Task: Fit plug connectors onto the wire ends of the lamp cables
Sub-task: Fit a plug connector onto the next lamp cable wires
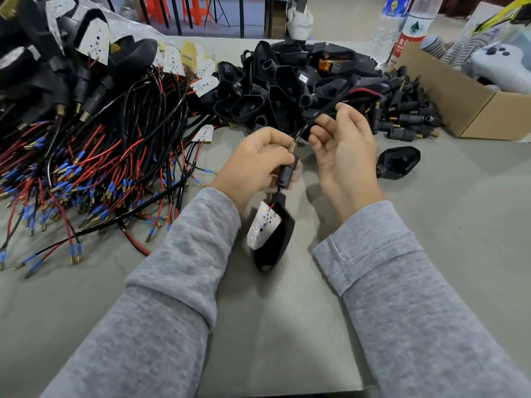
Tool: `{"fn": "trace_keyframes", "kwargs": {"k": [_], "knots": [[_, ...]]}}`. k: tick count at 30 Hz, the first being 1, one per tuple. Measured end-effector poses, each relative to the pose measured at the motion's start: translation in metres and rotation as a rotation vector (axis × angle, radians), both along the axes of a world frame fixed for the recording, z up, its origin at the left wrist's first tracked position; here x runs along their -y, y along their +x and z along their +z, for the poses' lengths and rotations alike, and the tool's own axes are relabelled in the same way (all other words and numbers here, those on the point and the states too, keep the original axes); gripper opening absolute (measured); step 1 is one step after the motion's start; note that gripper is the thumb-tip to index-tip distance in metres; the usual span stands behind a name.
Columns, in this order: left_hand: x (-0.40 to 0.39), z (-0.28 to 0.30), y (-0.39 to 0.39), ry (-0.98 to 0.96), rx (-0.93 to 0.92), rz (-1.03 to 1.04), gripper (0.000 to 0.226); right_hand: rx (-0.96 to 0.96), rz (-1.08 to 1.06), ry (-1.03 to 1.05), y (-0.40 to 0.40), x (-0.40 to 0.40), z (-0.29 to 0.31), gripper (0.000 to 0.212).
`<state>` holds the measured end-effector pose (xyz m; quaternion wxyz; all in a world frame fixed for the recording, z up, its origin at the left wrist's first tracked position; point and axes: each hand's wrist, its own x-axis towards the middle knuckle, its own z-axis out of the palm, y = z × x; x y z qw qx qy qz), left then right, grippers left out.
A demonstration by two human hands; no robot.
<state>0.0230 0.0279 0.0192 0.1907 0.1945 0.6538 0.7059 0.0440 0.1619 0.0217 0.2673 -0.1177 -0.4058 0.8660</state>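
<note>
Above the grey mat, the left hand (258,160) grips a black connector (287,175) on the lamp cable (321,114) while the right hand (343,147) pinches that cable higher up, so this fitting looks underway, with many heaped cables (100,156) seemingly waiting.

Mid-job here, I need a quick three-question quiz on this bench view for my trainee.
1. True or false: the left hand grips the black stem of a lamp.
2. Multiple choice: the white LED board on that lamp hangs (a) below the left hand, (b) inside the cardboard box, (c) under the water bottle.
3. Fill in: the right hand pinches a black ____.

Key: 1 true; 2 a; 3 cable.
</note>
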Motion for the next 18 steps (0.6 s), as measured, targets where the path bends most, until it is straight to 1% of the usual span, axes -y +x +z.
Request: {"fn": "trace_keyframes", "kwargs": {"k": [3,5,7,9,11,13,15,18], "knots": [[0.001,0.0,-0.005,0.171,0.035,0.137,0.017,0.085,0.096,0.097,-0.002,0.005,0.0,0.006],[0.003,0.0,-0.009,0.255,0.079,0.188,0.016,0.153,0.158,0.238,-0.003,0.01,-0.002,0.009],[0.006,-0.001,-0.012,0.294,0.095,0.221,0.015,0.187,0.219,0.382,-0.002,0.015,-0.004,0.014],[0.008,-0.001,-0.013,0.315,0.104,0.238,0.017,0.188,0.266,0.468,-0.001,0.019,-0.006,0.017],[0.009,-0.002,-0.013,0.305,0.104,0.227,0.019,0.196,0.295,0.507,0.0,0.022,-0.008,0.017],[0.009,-0.002,-0.012,0.24,0.089,0.204,0.022,0.207,0.305,0.514,0.001,0.023,-0.008,0.018],[0.008,-0.002,-0.011,0.175,0.076,0.188,0.026,0.205,0.294,0.52,0.002,0.023,-0.008,0.019],[0.008,-0.002,-0.009,0.151,0.07,0.158,0.028,0.206,0.257,0.56,0.004,0.021,-0.006,0.02]]}}
